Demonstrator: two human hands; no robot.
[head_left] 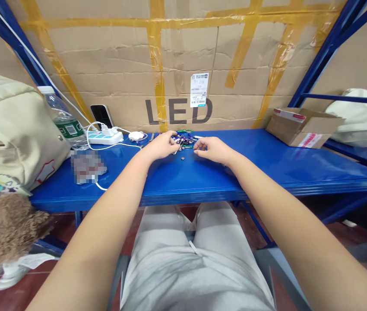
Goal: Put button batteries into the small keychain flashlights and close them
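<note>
My left hand (163,145) is at the left side of a pile of small pens and metal bits (185,140), its thumb and index finger apart and curved toward the pile. Across from it, my right hand (215,149) rests low over the table with loosely bent fingers, at the pile's right side. I make out nothing held in either hand. Green, purple and silver pieces show in the pile, too small to tell one by one. A small brownish round piece (182,158) lies by itself in front of the pile, between both hands.
On the blue table (183,183), a power strip (104,137) with white cables, a water bottle (68,119) and a beige bag (15,125) stand left. A phone (102,115) leans on the taped cardboard (121,65) behind. An open carton (300,127) sits right.
</note>
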